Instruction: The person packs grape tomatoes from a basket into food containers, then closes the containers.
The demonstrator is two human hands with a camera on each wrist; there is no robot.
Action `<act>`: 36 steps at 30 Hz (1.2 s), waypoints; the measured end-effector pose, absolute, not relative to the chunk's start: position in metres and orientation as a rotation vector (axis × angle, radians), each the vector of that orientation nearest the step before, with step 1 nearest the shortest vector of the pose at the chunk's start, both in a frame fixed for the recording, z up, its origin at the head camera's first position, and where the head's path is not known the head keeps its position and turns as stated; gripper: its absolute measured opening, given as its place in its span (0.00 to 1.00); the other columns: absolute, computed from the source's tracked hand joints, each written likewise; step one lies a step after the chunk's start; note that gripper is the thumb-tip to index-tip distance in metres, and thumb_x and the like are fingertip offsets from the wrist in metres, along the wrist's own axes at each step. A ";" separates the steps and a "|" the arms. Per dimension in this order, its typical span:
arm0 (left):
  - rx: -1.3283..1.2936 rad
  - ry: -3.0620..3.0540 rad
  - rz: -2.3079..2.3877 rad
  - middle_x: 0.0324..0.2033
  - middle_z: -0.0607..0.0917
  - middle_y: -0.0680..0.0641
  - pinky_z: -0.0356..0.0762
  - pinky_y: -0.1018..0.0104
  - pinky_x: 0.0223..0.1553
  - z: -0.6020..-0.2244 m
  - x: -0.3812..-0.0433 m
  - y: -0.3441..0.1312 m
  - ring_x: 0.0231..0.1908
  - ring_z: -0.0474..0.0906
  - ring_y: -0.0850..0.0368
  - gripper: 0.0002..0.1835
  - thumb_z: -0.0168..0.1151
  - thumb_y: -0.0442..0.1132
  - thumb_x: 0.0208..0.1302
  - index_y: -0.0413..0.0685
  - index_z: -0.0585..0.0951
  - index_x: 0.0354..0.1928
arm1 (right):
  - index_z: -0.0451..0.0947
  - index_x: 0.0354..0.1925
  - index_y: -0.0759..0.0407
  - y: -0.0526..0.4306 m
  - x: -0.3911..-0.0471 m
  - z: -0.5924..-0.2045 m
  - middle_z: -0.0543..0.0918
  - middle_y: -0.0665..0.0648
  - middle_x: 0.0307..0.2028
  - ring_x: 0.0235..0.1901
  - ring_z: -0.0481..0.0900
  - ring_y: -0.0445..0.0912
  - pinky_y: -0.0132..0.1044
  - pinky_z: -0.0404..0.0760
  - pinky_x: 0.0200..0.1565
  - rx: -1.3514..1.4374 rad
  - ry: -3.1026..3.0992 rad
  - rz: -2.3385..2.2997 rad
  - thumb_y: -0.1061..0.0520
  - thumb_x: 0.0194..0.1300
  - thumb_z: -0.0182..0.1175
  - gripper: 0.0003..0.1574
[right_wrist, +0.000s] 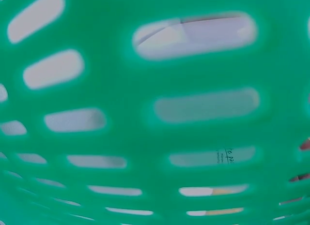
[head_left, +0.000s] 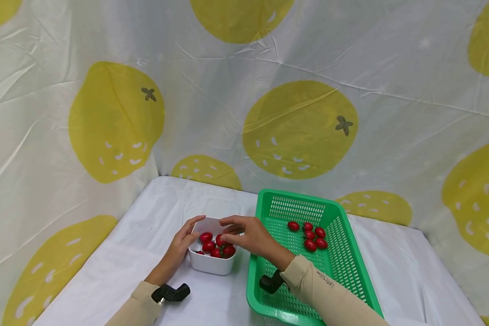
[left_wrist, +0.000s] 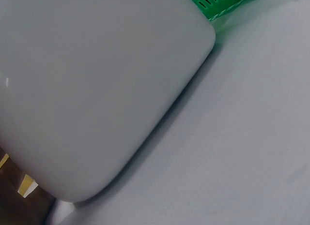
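Observation:
A white square container [head_left: 211, 266] stands on the table with several red cherry tomatoes [head_left: 208, 246] in it. My left hand [head_left: 178, 248] holds its left side, thumb over the rim and fingers along the outside. In the left wrist view, the container's smooth wall [left_wrist: 101, 89] fills the upper left. My right hand [head_left: 248, 234] reaches over the right rim, its thumb tip at a cherry tomato [head_left: 220, 240] inside; whether it pinches that tomato is unclear. The right forearm crosses a green perforated basket [head_left: 352, 253], where several more cherry tomatoes [head_left: 310, 245] lie.
The basket's slotted wall [right_wrist: 131, 80] fills the right wrist view, close to the camera. A white cloth [head_left: 146, 240] covers the table. Behind and to the left hangs a lemon-print curtain [head_left: 203, 117]. The basket's left rim stands close beside the container.

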State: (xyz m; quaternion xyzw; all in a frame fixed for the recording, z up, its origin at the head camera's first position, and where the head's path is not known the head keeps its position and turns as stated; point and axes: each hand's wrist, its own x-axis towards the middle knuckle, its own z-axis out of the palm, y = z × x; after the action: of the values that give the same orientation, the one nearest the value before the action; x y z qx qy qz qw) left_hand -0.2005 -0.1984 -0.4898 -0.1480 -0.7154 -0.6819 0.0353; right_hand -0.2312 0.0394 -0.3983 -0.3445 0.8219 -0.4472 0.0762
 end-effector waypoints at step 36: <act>-0.435 -2.215 -2.054 0.72 0.60 0.48 0.32 0.30 0.66 -0.490 -0.198 -0.197 0.74 0.39 0.43 0.23 0.41 0.38 0.74 0.57 0.64 0.69 | 0.77 0.58 0.57 0.134 -0.252 -0.379 0.81 0.58 0.54 0.51 0.80 0.49 0.37 0.80 0.50 -0.853 2.467 -1.438 0.51 0.64 0.64 0.25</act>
State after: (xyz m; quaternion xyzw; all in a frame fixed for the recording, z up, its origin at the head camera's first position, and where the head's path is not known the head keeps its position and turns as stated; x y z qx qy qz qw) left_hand -0.1977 -0.1969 -0.4898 -0.1423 -0.7251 -0.6723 0.0446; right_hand -0.2523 0.1338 -0.3790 -0.2852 0.8251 -0.4809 0.0805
